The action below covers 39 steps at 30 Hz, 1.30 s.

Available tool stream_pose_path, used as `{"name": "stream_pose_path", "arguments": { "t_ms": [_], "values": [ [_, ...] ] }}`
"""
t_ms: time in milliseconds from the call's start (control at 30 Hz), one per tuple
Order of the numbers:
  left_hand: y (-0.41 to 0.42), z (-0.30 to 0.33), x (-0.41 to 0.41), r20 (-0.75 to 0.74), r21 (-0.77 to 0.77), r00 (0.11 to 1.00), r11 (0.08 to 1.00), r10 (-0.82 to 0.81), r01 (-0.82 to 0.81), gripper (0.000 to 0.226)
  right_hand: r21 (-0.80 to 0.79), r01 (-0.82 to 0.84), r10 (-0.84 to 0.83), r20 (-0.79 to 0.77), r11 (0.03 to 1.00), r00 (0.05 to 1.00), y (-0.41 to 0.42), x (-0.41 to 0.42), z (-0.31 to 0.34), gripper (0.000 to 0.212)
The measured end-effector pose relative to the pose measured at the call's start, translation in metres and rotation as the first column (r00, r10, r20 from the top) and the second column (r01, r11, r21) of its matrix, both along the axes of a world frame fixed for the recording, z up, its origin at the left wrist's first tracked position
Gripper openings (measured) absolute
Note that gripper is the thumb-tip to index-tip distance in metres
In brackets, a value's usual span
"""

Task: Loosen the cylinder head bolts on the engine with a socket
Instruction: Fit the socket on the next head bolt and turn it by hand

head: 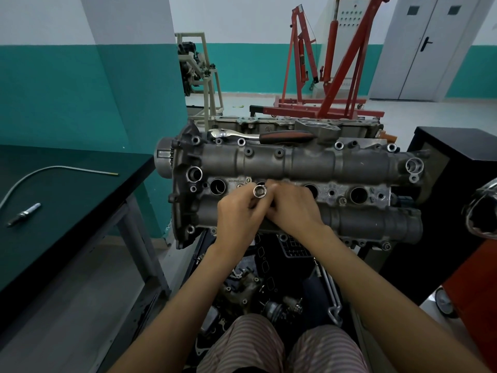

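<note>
Socket (260,190): short chrome cylinder, shiny, open round end facing up, held above centre of engine (293,181) between spark plug wells. Pinched by left hand (238,211), fingers curled round its lower part. Right hand (293,208) touching left, fingers bent toward socket base; grip on it or on smth under it hidden, cannot tell.

Engine: rough cast aluminium, dull grey, two long rounded cam housings w/ row of dark round wells in between, small bolt holes w/ bright rims along edges. Stamped writing on flat strip near wells, too small to read.

Ratchet (258,135) lying on far edge of engine: polished steel head, black & red rubber handle. No brand readable.

Left side: dark smooth table (67,189) w/ thin bent metal tube (53,169), yellow tip, and spark plug (23,214) well apart from it. Behind: red steel engine crane (330,76), painted tubes, grey double door (427,47). Below engine: loose greasy parts, black plastic pieces. Striped trousers at bottom.
</note>
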<state>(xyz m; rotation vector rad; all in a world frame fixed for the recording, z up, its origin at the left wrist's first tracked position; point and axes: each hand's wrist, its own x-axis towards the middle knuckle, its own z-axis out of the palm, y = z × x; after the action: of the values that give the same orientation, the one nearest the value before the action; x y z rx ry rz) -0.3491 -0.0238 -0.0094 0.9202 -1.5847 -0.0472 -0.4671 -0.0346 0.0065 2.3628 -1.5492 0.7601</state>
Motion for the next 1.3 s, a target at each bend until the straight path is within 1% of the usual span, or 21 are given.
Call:
{"name": "stream_pose_path", "arguments": {
  "t_ms": [133,233,333,433,567,667,767,900,967,1100,1233,1300],
  "values": [
    [0.0008,-0.0040,0.0012,0.016,0.041,1.000,0.999,-0.019,0.018,0.031,0.019,0.027,-0.026,-0.059,0.999,0.998,-0.0028,-0.0001,-0.0007,0.021],
    [0.0015,-0.0047,0.0011,-0.007,0.067,0.999,0.996,-0.052,0.052,0.023,-0.003,0.004,-0.004,-0.041,1.000,0.999,-0.0018,0.0007,-0.0006,0.019],
    [0.0011,-0.0035,-0.0002,0.015,0.062,1.000,0.998,-0.017,0.016,0.029,-0.018,-0.016,0.016,-0.010,1.000,1.000,0.0008,0.0019,-0.0005,0.021],
    [0.0000,-0.0012,-0.0006,0.036,0.033,0.999,0.999,0.013,-0.014,0.040,-0.008,-0.002,0.003,0.022,1.000,1.000,0.0014,0.0023,0.0006,0.025],
    [-0.0011,-0.0016,-0.0005,0.038,0.026,0.999,0.999,0.025,-0.026,0.045,0.010,0.010,-0.010,0.002,1.000,1.000,0.0000,0.0011,0.0017,0.014],
    [0.0030,-0.0036,0.0004,0.022,0.047,0.999,0.998,-0.033,0.032,0.034,0.001,0.037,-0.037,-0.066,0.999,0.997,-0.0039,0.0015,-0.0011,0.019],
    [0.0032,-0.0057,0.0018,0.015,0.072,0.998,0.995,-0.068,0.067,0.022,0.010,0.018,-0.017,-0.035,1.000,0.999,-0.0046,0.0013,-0.0016,0.018],
    [0.0023,-0.0049,0.0004,0.041,0.061,0.999,0.998,-0.014,0.012,0.031,-0.016,-0.007,0.008,0.030,1.000,1.000,-0.0011,0.0022,-0.0006,0.022],
    [0.0021,-0.0035,0.0002,0.042,0.032,0.999,0.999,0.013,-0.014,0.033,-0.029,0.009,-0.008,0.026,1.000,1.000,0.0000,0.0027,-0.0006,0.022],
    [0.0009,-0.0025,0.0008,0.053,-0.027,0.999,1.000,0.006,-0.005,0.041,-0.024,0.006,-0.006,0.031,1.000,0.999,0.0014,0.0019,0.0000,0.018],
    [0.0033,-0.0042,0.0004,0.006,0.053,0.999,0.998,-0.042,0.041,0.028,0.008,0.025,-0.025,-0.025,1.000,0.999,-0.0033,0.0017,-0.0009,0.017],
    [0.0031,-0.0045,-0.0003,-0.005,0.056,0.999,0.997,-0.054,0.054,0.023,0.008,0.006,-0.006,-0.028,1.000,1.000,-0.0038,0.0015,-0.0019,0.017]
  ]
}}
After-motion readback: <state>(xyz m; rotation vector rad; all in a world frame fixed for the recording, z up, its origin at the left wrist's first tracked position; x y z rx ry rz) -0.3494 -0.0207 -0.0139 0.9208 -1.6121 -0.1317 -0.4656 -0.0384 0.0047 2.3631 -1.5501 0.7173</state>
